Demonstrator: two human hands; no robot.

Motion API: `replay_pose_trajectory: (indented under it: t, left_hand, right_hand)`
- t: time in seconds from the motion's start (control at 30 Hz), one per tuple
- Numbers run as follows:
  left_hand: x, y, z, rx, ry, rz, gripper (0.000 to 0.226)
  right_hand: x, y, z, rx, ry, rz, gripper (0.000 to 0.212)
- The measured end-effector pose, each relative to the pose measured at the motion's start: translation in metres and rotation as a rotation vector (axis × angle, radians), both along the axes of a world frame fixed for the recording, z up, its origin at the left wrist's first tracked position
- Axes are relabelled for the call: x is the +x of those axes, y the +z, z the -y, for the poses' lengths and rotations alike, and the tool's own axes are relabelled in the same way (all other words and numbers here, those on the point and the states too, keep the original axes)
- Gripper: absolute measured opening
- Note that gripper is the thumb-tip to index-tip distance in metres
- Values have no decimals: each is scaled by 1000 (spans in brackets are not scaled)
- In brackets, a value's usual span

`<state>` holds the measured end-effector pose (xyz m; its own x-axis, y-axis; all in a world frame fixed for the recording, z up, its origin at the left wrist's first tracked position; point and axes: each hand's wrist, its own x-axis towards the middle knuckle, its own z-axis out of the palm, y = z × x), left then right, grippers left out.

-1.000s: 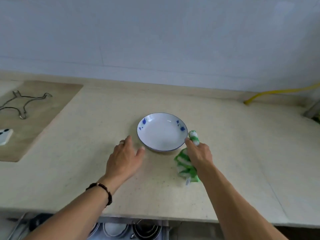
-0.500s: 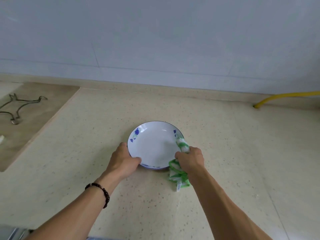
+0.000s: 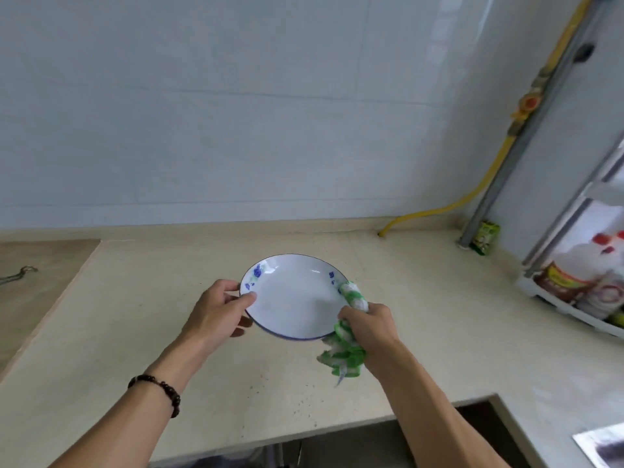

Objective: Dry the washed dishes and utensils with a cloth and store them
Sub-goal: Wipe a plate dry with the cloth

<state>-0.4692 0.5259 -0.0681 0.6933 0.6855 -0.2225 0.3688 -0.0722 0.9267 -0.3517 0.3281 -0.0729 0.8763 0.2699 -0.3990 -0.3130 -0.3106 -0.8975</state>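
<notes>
Beige speckled stone makes up the table point(image 3: 141, 332), which fills the lower half of the view below a pale tiled wall point(image 3: 236, 113). At about 3 o'clock from the middle a white rack point(image 3: 570, 298) stands on the table with bottles in it; a yellow hose point(image 3: 486, 177) runs down the wall at 1 o'clock to the table's back edge, with a small green packet point(image 3: 485, 237) just beside a grey pipe point(image 3: 526, 130) there. At 9 o'clock a bent wire piece point(image 3: 20, 274) lies on a browner slab.

Near the centre is the plate point(image 3: 297, 298), white with a thin blue rim and small blue flowers, tilted with its near edge raised off the table and its hollow facing the camera. It sits between the two hands. The left hand point(image 3: 216, 312) is at the plate's 9 o'clock, thumb laid over the rim on the inner face and fingers curled beneath, gripping the edge. The right hand point(image 3: 368, 322) is at the plate's 4 o'clock, fingers closed around a green and white cloth point(image 3: 344, 352). One end of the cloth sticks up past the thumb and touches the plate's rim at 3 o'clock; the rest hangs bunched below the fist. Both forearms reach in from the bottom of the view, the left wrist wearing a dark bead bracelet point(image 3: 158, 391).
</notes>
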Motion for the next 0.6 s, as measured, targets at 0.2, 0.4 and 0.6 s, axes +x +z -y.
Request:
replay_pose_trajectory:
  t: [0.2, 0.4, 0.6]
  left_hand:
    - [27, 40, 81, -207, -122, 84, 20]
    - [77, 52, 207, -380, -205, 151, 22]
    - [140, 39, 363, -328, -253, 38, 27]
  right_hand:
    - [-8, 46, 92, 69, -60, -22, 12]
    - [13, 45, 217, 109, -191, -57, 2]
    - [49, 14, 362, 90, -356, -67, 10]
